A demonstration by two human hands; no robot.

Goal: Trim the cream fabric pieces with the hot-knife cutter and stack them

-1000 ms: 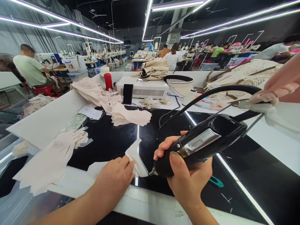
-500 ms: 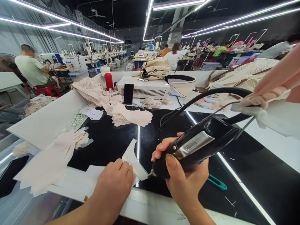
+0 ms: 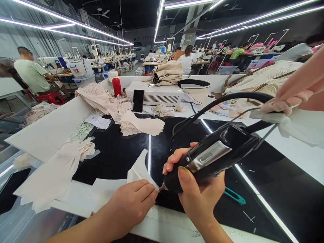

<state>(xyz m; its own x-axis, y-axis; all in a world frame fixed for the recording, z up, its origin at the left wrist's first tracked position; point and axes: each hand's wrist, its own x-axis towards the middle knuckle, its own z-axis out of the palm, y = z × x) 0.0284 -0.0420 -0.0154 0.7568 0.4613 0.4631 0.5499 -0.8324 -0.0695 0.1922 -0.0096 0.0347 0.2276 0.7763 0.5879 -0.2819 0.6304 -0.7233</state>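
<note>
White cloth [image 3: 138, 162] sits pinched in the left hand [image 3: 134, 202] over the black worktop [image 3: 111, 152], and the right hand [image 3: 198, 199] grips a black tool [image 3: 215, 152] with its tip [image 3: 162, 187] by the cloth's corner, so this looks like edge work, and next needs steady hands.

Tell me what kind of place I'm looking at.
Likely a sewing workshop: sewing machines in rows, a person seated near them, and stacked cut fabric pieces on the black worktop.

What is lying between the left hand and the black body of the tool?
The head view shows its metal tip, close to the white piece.
</note>
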